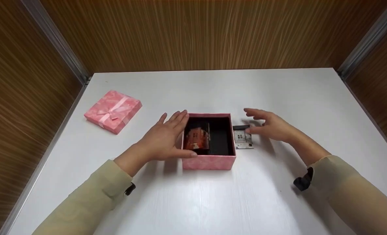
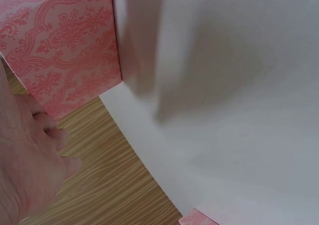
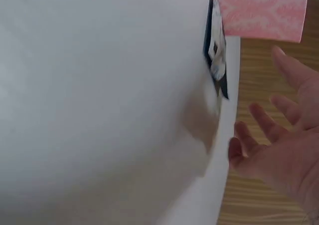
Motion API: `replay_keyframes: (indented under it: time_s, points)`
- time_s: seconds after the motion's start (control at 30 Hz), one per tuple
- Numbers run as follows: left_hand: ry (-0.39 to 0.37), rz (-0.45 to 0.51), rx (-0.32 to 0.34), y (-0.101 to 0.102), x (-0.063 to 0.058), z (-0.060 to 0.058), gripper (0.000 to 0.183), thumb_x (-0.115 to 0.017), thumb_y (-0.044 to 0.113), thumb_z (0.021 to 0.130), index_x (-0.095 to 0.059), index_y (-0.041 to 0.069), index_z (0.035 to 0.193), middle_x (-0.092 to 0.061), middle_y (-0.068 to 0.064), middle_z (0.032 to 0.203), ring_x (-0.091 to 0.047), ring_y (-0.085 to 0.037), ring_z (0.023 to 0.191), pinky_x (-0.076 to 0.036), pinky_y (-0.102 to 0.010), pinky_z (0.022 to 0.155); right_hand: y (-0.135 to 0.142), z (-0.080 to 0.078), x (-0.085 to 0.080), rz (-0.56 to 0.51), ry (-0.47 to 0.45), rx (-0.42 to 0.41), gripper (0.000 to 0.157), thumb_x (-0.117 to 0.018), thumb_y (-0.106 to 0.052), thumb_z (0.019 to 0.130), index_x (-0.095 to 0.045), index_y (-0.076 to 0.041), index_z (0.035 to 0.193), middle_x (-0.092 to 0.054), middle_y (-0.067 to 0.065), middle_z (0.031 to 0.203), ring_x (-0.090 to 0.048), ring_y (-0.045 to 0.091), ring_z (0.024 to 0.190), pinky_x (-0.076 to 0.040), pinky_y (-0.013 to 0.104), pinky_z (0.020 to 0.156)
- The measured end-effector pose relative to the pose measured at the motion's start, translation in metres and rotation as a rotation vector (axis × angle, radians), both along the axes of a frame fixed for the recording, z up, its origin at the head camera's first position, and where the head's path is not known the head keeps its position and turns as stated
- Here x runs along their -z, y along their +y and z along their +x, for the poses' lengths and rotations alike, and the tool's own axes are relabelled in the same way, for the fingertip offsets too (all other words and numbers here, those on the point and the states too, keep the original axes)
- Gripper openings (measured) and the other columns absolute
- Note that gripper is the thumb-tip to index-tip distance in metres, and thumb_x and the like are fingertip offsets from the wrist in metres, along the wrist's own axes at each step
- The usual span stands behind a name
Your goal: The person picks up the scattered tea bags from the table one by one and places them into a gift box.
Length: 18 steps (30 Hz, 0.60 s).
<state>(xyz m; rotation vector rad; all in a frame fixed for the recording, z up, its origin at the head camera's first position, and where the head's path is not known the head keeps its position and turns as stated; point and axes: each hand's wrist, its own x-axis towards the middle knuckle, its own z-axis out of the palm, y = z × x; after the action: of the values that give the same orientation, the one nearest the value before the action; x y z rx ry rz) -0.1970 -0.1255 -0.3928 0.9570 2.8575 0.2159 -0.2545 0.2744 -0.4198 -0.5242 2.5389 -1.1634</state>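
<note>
An open pink patterned box (image 1: 209, 163) with a black inside stands on the table. My left hand (image 1: 162, 140) rests against its left side, fingers straight along the rim and thumb near the front left corner. In the left wrist view the hand (image 2: 30, 155) is beside the box wall (image 2: 65, 50). A shiny red-brown packet (image 1: 196, 138) lies in the left part of the box. Right of the box, a small grey-and-white printed packet (image 1: 242, 137) lies on the table. Just above it hovers my right hand (image 1: 273, 125), fingers loosely extended, apart from the packet (image 3: 218, 45) in the right wrist view.
A pink lid (image 1: 113, 111) with a ribbon bow lies at the left of the white table (image 1: 196, 202). Wood-grain panels (image 1: 213, 36) stand behind and at both sides. Black bands (image 1: 303, 181) show at the sleeve cuffs.
</note>
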Motion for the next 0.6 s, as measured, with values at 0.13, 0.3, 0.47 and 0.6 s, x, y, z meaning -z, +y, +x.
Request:
replay_keyframes:
  time_s: [0.13,0.3,0.47,0.6]
  points:
    - [-0.01,-0.005,-0.008,0.0,0.0,0.0,0.132,-0.043,0.098,0.082,-0.005,0.007,0.171,-0.003,-0.008,0.178,-0.004,-0.025,0.164,-0.002,-0.053,0.13,0.008,-0.001,0.009,0.03,-0.09,-0.052,0.091,-0.087,-0.034,0.091,-0.039,-0.016,0.166,-0.047,0.014,0.163,-0.031,0.04,0.155,-0.017,0.067,0.125]
    - [-0.01,0.007,-0.012,0.0,0.0,0.0,0.132,-0.044,0.098,0.082,-0.007,0.007,0.171,-0.004,-0.007,0.179,-0.004,-0.025,0.164,-0.002,-0.053,0.13,0.014,-0.001,0.019,0.006,-0.126,-0.047,0.091,-0.087,-0.033,0.09,-0.039,-0.02,0.166,-0.046,0.01,0.164,-0.023,0.036,0.159,-0.013,0.064,0.127]
    - [-0.019,0.003,-0.014,0.0,0.0,0.001,0.133,-0.041,0.1,0.081,-0.006,0.007,0.171,-0.003,-0.007,0.179,-0.003,-0.024,0.164,-0.002,-0.052,0.13,0.016,-0.002,0.025,0.019,-0.123,-0.045,0.091,-0.087,-0.035,0.09,-0.04,-0.022,0.166,-0.042,0.009,0.166,-0.02,0.035,0.16,-0.012,0.064,0.127]
    - [-0.02,0.004,-0.013,0.001,0.0,0.0,0.133,-0.039,0.1,0.081,-0.006,0.008,0.171,-0.002,-0.006,0.179,-0.003,-0.023,0.164,-0.001,-0.052,0.13,0.016,-0.001,0.026,0.028,-0.117,-0.045,0.089,-0.088,-0.036,0.089,-0.042,-0.023,0.165,-0.035,0.009,0.168,-0.02,0.038,0.159,-0.014,0.065,0.126]
